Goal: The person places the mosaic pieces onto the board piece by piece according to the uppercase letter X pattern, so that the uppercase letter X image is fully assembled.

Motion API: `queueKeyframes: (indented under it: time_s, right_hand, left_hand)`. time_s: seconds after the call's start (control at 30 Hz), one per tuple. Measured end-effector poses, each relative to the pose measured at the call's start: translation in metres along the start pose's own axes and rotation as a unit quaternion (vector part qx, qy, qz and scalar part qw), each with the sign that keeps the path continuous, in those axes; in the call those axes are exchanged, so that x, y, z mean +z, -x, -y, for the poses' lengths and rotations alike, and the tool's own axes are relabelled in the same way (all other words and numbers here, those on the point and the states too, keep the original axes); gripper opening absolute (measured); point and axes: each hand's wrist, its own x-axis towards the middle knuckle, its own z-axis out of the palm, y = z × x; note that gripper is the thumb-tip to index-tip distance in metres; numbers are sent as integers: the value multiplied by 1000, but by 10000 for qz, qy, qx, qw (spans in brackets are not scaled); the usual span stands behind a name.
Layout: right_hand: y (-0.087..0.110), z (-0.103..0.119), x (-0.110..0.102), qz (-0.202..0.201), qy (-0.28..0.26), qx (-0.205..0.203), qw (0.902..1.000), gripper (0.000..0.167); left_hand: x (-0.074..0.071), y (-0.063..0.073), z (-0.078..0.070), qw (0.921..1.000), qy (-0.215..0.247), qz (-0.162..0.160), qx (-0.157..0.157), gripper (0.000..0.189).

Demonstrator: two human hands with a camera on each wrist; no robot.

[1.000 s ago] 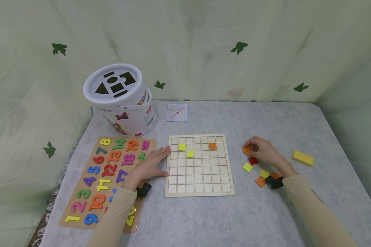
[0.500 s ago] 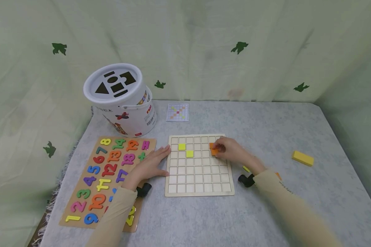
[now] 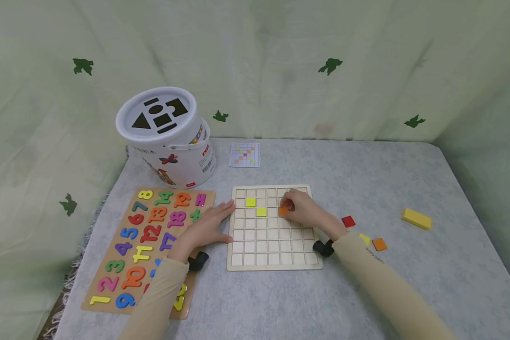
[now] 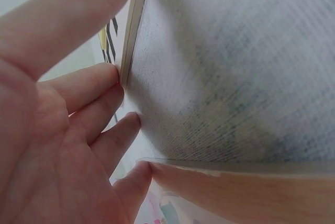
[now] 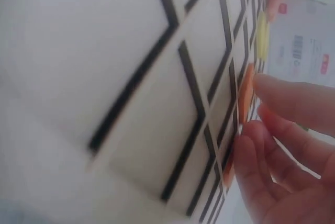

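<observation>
Head view gives me the whole table from where I sit, with both of the person's hands at the wooden grid board [image 3: 273, 234]. I see the right hand [image 3: 304, 210] reaching in over the board's far right part, thumb and fingertips drawn close together and pinching an orange tile [image 3: 282, 212]. That tile is at a square in the third row from the far edge. On my right wrist feed the thumb and fingers meet at it, low against the board; whether it lies fully flat I cannot tell. Another orange piece [image 5: 229, 175] shows there as a sliver, mostly hidden by the fingers.

I have the left hand [image 3: 207, 225] flat and spread, its fingertips and thumb touching the board's left edge. My left wrist feed shows the fingers apart beside a wooden edge.

On the board I count one yellow tile [image 3: 250, 202] in the second row and a nearby yellow tile [image 3: 261, 212] diagonally next to it, in the third. Right of the board lie a red tile [image 3: 348, 221], a spare yellow tile [image 3: 364, 239] partly hidden by the sleeve [image 3: 378, 278], and a spare orange tile [image 3: 379, 244]. Farther right I see a yellow block [image 3: 416, 218]. To the left is a number board [image 3: 122, 281], partly under the left forearm; beyond it stands a white bucket [image 3: 182, 170], and a small pattern card [image 3: 244, 162] lies to the bucket's right.
</observation>
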Motion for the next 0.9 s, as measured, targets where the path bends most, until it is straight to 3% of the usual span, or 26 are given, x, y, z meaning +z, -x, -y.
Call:
queueKeyframes:
  time_s: [0.2,0.43,0.57,0.7,0.9]
  right_hand:
    - [27,-20,-25,-244,-672,283,9970,20]
    - [77,-59,-58,-407,-701,885,9928,19]
    - [100,-76,-67,-343,-597,1071,9919,19]
    - [112,-84,-66,-237,-508,1144,9918,23]
    - [114,-90,-61,-282,-348,935,9946,27]
  left_hand:
    - [0,0,-1,10000,5,4,25,91]
    - [1,0,-1,10000,4,31,-39,91]
    - [1,1,0,10000,23,9,-19,91]
    - [1,1,-1,10000,19,8,0,92]
    - [1,0,0,10000,9,-1,17,92]
